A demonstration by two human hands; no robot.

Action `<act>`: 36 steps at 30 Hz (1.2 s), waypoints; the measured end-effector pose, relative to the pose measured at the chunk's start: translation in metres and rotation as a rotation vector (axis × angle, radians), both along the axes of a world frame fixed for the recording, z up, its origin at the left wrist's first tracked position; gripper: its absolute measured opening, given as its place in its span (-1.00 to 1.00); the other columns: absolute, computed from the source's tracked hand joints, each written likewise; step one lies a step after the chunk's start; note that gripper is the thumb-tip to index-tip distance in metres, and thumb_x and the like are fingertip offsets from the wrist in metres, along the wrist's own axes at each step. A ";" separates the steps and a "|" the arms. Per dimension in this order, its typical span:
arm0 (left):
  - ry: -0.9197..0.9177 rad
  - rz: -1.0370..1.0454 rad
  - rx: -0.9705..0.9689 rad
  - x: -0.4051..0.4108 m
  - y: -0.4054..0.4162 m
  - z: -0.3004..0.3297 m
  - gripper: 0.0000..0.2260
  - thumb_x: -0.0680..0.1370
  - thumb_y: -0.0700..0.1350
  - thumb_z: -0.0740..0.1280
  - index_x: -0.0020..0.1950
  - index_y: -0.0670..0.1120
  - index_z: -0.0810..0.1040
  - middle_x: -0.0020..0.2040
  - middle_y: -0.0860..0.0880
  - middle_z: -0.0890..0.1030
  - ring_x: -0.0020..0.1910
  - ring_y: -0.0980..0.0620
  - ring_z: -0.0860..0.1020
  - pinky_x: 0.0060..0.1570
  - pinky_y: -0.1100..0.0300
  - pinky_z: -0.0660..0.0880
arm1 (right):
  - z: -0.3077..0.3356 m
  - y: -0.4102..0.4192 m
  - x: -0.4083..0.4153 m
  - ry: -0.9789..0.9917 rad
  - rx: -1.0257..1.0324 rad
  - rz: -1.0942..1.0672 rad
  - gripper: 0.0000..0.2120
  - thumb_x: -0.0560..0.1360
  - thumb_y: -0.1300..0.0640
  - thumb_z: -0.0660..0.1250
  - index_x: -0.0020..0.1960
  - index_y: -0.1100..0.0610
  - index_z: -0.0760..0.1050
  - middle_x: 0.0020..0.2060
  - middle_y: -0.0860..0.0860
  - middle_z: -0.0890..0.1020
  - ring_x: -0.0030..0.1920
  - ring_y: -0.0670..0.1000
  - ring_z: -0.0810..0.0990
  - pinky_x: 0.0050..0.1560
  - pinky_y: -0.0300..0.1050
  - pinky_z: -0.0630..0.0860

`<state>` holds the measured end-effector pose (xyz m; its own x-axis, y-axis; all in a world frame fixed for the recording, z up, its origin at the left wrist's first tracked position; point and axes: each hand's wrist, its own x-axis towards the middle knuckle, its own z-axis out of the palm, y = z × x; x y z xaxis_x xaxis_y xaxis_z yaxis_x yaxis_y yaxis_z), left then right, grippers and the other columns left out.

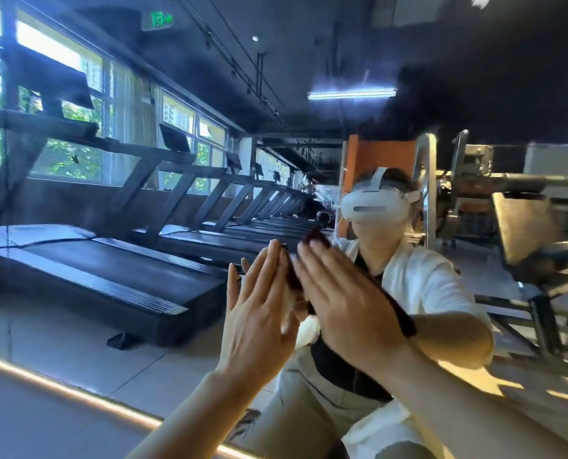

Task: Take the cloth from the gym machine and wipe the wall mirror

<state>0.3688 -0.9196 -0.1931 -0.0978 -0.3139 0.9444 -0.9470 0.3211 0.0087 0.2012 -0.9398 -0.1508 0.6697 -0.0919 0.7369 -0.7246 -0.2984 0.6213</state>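
Note:
The wall mirror (117, 313) fills nearly the whole view and reflects a person with a white headset. A dark maroon cloth (315, 239) lies flat against the glass at centre. My right hand (345, 299) presses on it with straight fingers, and the cloth shows above the fingertips and beside the wrist. Just to the left of the cloth, my left hand (259, 313) is held flat at the mirror, fingers straight, its fingertips meeting their reflection.
A glowing light strip (77, 397) runs along the mirror's bottom edge. The glass reflects a row of treadmills (104, 270) under windows on the left and weight machines (524, 226) on the right.

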 end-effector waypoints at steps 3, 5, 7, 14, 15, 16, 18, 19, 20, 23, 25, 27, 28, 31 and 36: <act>-0.013 0.017 -0.016 0.000 -0.002 0.000 -0.32 0.51 -0.02 0.29 0.59 -0.10 0.14 0.60 -0.11 0.19 0.59 -0.05 0.12 0.45 -0.32 0.21 | -0.015 0.005 -0.024 0.214 0.069 -0.019 -0.53 0.63 0.24 -0.02 0.47 0.23 0.43 0.49 0.17 0.40 0.52 0.16 0.34 0.54 0.06 0.19; -0.003 0.019 -0.004 -0.002 -0.005 -0.002 -0.35 0.54 0.03 0.21 0.60 -0.13 0.17 0.61 -0.11 0.15 0.60 -0.03 0.07 0.46 -0.29 0.15 | 0.015 -0.001 -0.032 0.178 0.028 0.018 -0.54 0.61 0.27 0.02 0.46 0.23 0.44 0.47 0.18 0.42 0.50 0.17 0.37 0.54 0.10 0.22; 0.028 0.020 0.038 -0.004 -0.006 -0.001 -0.36 0.56 0.08 0.15 0.60 -0.16 0.20 0.62 -0.09 0.12 0.61 -0.02 0.03 0.47 -0.29 0.12 | 0.064 -0.004 -0.031 -0.077 -0.039 0.049 -0.56 0.65 0.31 -0.02 0.46 0.27 0.41 0.45 0.23 0.43 0.48 0.22 0.39 0.54 0.13 0.23; 0.120 -0.102 -0.012 -0.016 0.000 -0.040 -0.31 0.52 -0.02 0.33 0.59 -0.09 0.14 0.58 -0.05 0.22 0.58 -0.01 0.16 0.51 -0.24 0.08 | 0.050 -0.003 0.013 -0.313 -0.054 0.048 -0.54 0.69 0.22 -0.04 0.54 0.28 0.29 0.53 0.22 0.31 0.56 0.21 0.23 0.58 0.12 0.13; 0.158 -0.116 0.007 -0.015 0.002 -0.055 -0.26 0.49 -0.07 0.38 0.60 -0.09 0.12 0.58 -0.04 0.21 0.58 0.00 0.16 0.52 -0.19 0.06 | 0.021 -0.005 0.015 -0.227 -0.029 0.059 -0.53 0.71 0.18 -0.11 0.54 0.27 0.29 0.53 0.22 0.31 0.56 0.21 0.23 0.58 0.11 0.14; 0.193 -0.121 0.040 -0.014 0.005 -0.070 -0.21 0.45 -0.11 0.42 0.61 -0.09 0.11 0.59 -0.04 0.20 0.58 0.01 0.15 0.53 -0.16 0.05 | -0.009 -0.007 0.015 -0.141 -0.004 0.051 -0.52 0.72 0.14 -0.12 0.55 0.26 0.28 0.54 0.20 0.30 0.57 0.19 0.22 0.58 0.11 0.15; 0.220 -0.111 0.127 -0.013 0.012 -0.102 -0.17 0.42 -0.14 0.41 0.62 -0.12 0.08 0.61 -0.04 0.17 0.59 0.02 0.11 0.53 -0.15 0.04 | -0.073 -0.008 0.009 0.036 0.035 -0.003 -0.52 0.71 0.09 -0.02 0.57 0.24 0.24 0.56 0.18 0.25 0.59 0.17 0.18 0.58 0.09 0.14; 0.222 -0.109 0.176 -0.013 0.017 -0.117 -0.17 0.42 -0.15 0.38 0.63 -0.11 0.07 0.62 -0.04 0.14 0.60 0.03 0.08 0.52 -0.15 0.03 | -0.104 -0.007 0.002 0.123 0.055 -0.038 -0.53 0.71 0.10 -0.02 0.58 0.22 0.24 0.57 0.17 0.25 0.59 0.17 0.16 0.58 0.08 0.12; 0.224 -0.113 0.229 -0.014 0.024 -0.132 -0.16 0.42 -0.15 0.37 0.64 -0.10 0.05 0.63 -0.02 0.11 0.60 0.04 0.06 0.52 -0.13 0.00 | -0.133 -0.004 -0.006 0.211 0.080 -0.077 -0.53 0.70 0.13 -0.04 0.57 0.22 0.25 0.56 0.16 0.27 0.59 0.17 0.15 0.58 0.06 0.09; 0.182 -0.125 0.377 -0.017 0.043 -0.165 -0.04 0.38 -0.13 0.49 0.65 -0.09 0.01 0.64 -0.03 0.08 0.61 0.04 0.01 0.53 -0.07 -0.09 | -0.177 0.011 -0.034 0.489 0.142 -0.162 -0.55 0.68 0.17 -0.01 0.53 0.20 0.35 0.52 0.16 0.36 0.56 0.16 0.23 0.60 0.11 -0.03; 0.154 -0.134 0.448 -0.022 0.050 -0.176 0.09 0.26 -0.20 0.60 0.64 -0.11 0.03 0.64 -0.04 0.07 0.61 0.03 0.00 0.53 -0.08 -0.08 | -0.154 0.017 -0.046 0.492 0.147 -0.121 -0.53 0.69 0.24 -0.10 0.49 0.22 0.41 0.49 0.16 0.40 0.50 0.15 0.36 0.59 0.10 0.04; 0.176 -0.164 0.463 -0.028 0.051 -0.180 0.09 0.23 -0.23 0.62 0.63 -0.13 0.07 0.64 -0.05 0.09 0.61 0.00 0.03 0.50 -0.12 -0.02 | -0.110 0.016 -0.054 0.232 0.088 -0.036 -0.52 0.69 0.27 -0.13 0.48 0.23 0.41 0.48 0.17 0.40 0.48 0.16 0.39 0.55 0.10 0.17; 0.197 -0.179 0.463 -0.033 0.051 -0.181 0.08 0.24 -0.23 0.61 0.63 -0.13 0.07 0.64 -0.06 0.09 0.61 -0.01 0.04 0.49 -0.14 0.00 | -0.088 0.014 -0.057 0.073 0.049 -0.021 -0.56 0.70 0.27 -0.06 0.49 0.24 0.39 0.49 0.18 0.38 0.50 0.17 0.36 0.55 0.10 0.20; 0.249 -0.221 0.466 -0.052 0.049 -0.187 0.05 0.28 -0.23 0.59 0.63 -0.16 0.06 0.64 -0.08 0.07 0.61 -0.03 0.04 0.48 -0.16 0.02 | -0.060 0.008 -0.060 -0.275 -0.017 0.009 -0.58 0.65 0.30 0.16 0.49 0.27 0.38 0.50 0.20 0.33 0.53 0.19 0.28 0.58 0.09 0.15; 0.258 -0.244 0.457 -0.073 0.051 -0.208 0.05 0.27 -0.28 0.57 0.63 -0.19 0.04 0.64 -0.08 0.04 0.61 -0.04 0.03 0.48 -0.22 0.05 | -0.145 0.011 -0.064 -0.017 0.058 0.016 -0.59 0.70 0.23 0.02 0.49 0.23 0.40 0.49 0.17 0.38 0.51 0.17 0.35 0.53 0.08 0.25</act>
